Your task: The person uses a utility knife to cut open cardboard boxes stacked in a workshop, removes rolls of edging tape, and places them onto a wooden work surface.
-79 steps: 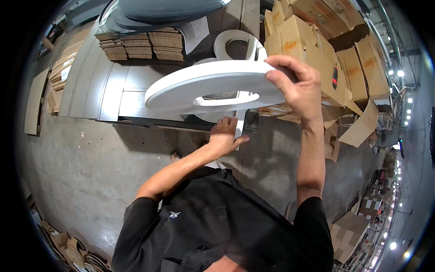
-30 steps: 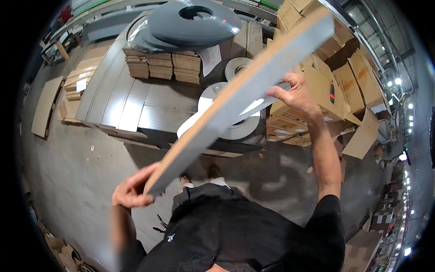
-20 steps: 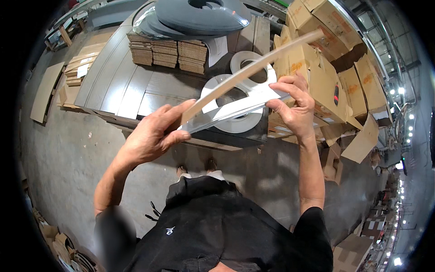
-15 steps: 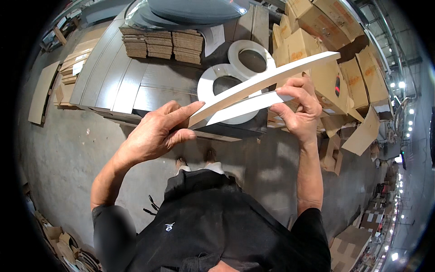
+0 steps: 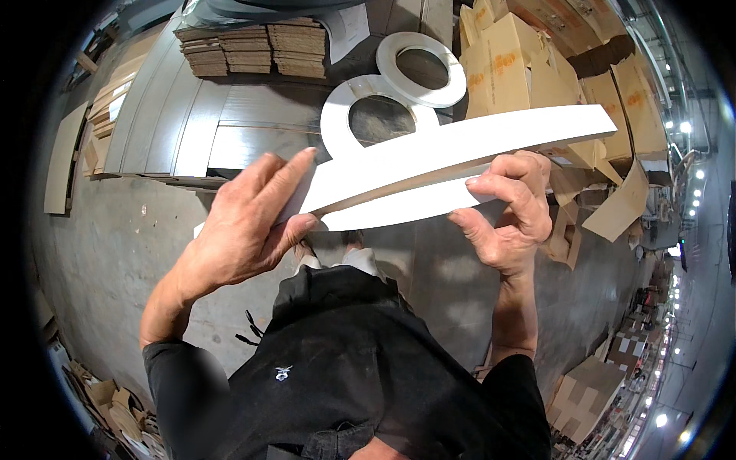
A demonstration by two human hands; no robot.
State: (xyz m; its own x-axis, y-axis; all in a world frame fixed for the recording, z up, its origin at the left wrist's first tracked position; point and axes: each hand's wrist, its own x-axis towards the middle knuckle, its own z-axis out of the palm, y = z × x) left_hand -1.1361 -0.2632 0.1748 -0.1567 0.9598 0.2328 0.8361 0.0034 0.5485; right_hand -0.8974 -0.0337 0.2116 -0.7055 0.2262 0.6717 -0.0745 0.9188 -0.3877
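Observation:
A long, slightly curved white board (image 5: 468, 139) slants across in front of me, its right end higher and farther away. My left hand (image 5: 244, 218) is closed around its left end, thumb below and fingers above. Under the board's near edge runs a white strip (image 5: 399, 211), apart from the board in the middle and meeting it near my left hand. The fingers of my right hand (image 5: 512, 211) are bent around the strip's right end, with the thumb on the near side; the exact contact is partly hidden.
Beyond the board, two white rings (image 5: 334, 126) lie overlapping on a stack of dark panels (image 5: 253, 146). Stacked brown slats (image 5: 299, 52) stand behind them. Open cardboard boxes (image 5: 506, 69) crowd the right side. Grey concrete floor (image 5: 115, 253) surrounds my feet.
The board has turned so its broad white face shows more, and it has come nearer with both hands. The strip now shows a wider face. Both hands keep their grip.

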